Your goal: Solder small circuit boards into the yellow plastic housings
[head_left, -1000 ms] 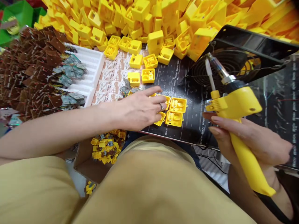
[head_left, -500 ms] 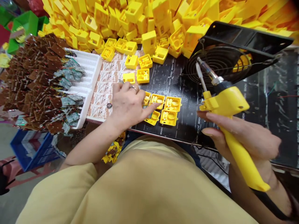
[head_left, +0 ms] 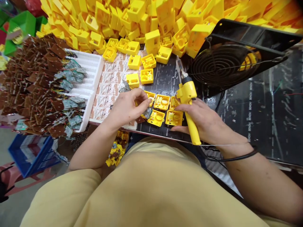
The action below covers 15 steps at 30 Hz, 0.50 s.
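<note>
My left hand (head_left: 127, 106) is curled, its fingertips pinching a small circuit board (head_left: 146, 113) at the left of a cluster of open yellow plastic housings (head_left: 163, 110) on the black mat. My right hand (head_left: 203, 121) is wrapped round the handle of a yellow soldering gun (head_left: 188, 104), whose metal tip points away toward the far side. The gun lies low over the housings, right beside my left fingers.
A big heap of yellow housings (head_left: 146, 19) fills the far side. A black fan (head_left: 222, 63) leans at the right. Brown circuit boards (head_left: 35, 75) pile up at left on a white tray (head_left: 92, 67). A blue crate (head_left: 30, 151) sits below.
My right hand has swung the soldering gun left and down to the housings. My left hand has curled from a pointing finger into a pinch on a small board.
</note>
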Motion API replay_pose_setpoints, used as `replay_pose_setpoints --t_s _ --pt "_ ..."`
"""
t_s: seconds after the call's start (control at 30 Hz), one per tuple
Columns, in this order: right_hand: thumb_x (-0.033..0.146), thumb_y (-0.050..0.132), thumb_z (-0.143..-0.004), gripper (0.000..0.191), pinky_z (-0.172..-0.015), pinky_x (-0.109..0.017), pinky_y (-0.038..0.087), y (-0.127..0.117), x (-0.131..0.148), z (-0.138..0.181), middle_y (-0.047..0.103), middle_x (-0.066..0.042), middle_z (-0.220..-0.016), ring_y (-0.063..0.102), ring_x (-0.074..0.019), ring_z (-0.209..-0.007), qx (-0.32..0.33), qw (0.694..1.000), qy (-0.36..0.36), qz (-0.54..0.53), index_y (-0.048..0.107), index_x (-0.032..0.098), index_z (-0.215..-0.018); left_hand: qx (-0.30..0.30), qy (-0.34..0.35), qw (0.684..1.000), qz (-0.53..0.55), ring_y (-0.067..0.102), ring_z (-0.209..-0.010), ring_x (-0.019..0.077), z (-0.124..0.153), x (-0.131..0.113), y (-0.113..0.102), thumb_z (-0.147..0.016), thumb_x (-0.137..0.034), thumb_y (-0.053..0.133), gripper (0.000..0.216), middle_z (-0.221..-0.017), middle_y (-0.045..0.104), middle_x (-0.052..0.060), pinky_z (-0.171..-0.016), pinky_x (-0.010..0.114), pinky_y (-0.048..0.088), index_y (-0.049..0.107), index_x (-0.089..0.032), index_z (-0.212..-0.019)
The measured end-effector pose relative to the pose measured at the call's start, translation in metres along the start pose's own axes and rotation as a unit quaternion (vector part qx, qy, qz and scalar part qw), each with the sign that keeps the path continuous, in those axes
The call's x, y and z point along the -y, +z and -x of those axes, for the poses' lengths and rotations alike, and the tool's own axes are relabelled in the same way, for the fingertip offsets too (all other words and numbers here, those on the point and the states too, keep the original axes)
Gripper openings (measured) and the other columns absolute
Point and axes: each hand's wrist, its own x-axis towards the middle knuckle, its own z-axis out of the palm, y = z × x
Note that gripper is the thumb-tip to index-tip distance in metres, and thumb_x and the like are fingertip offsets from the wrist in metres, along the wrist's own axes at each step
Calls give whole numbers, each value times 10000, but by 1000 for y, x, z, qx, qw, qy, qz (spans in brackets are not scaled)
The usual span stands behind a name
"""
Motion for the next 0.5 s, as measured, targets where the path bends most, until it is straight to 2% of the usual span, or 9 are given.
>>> replay_pose_setpoints --t_s 0.07,0.17,0.27,0.33,0.37,0.43,0.5 --pt "441 694 -928 444 -936 -479 587 10 5 2 668 -128 -1131 646 -321 -1161 -8 1000 13 1 518 191 -1249 40 -15 996 80 681 -685 152 -4 6 1 -836 -357 627 160 -731 700 -4 -626 262 511 602 -204 -798" --pt "512 679 -922 459 -949 -533 574 17 13 6 675 -143 -1143 656 -334 -1134 -40 999 29 2 542 194 -1224 85 -5 989 123 686 -658 134 -11 10 4 -796 -283 629 167 -737 712 -15 -607 240 516 638 -190 -934" --pt "521 735 -880 499 -970 -528 576 11 19 8 710 -133 -1110 704 -291 -1032 -91 995 27 -4 558 189 -1208 118 45 991 48 685 -683 139 -18 7 3 -825 -226 581 273 -733 720 -21 -660 262 522 699 -187 -1069" --pt "360 800 -856 436 -973 -438 588 2 22 8 732 -127 -1110 724 -244 -1012 -124 992 26 -9 575 183 -1185 137 73 988 -20 679 -707 156 -22 1 2 -866 -239 585 227 -738 728 -12 -689 293 514 746 -200 -1020" --pt "266 816 -840 396 -941 -376 597 -4 23 8 746 -115 -1082 734 -219 -980 -139 990 27 -9 593 181 -1155 139 84 985 -54 681 -732 170 -23 -3 2 -883 -253 597 192 -749 733 -3 -716 315 511 762 -202 -967" --pt "132 814 -814 311 -784 -251 590 -16 26 8 764 -57 -924 737 -159 -816 -160 987 25 -1 635 185 -1062 129 103 978 -130 685 -813 213 -25 -10 6 -902 -272 625 163 -782 741 19 -799 381 504 770 -200 -883" --pt "99 810 -808 246 -638 -192 537 -28 28 10 733 9 -750 683 -109 -631 -168 986 17 11 659 199 -975 97 122 964 -215 672 -912 263 -25 -15 12 -907 -286 647 160 -809 735 39 -872 453 478 767 -204 -841"
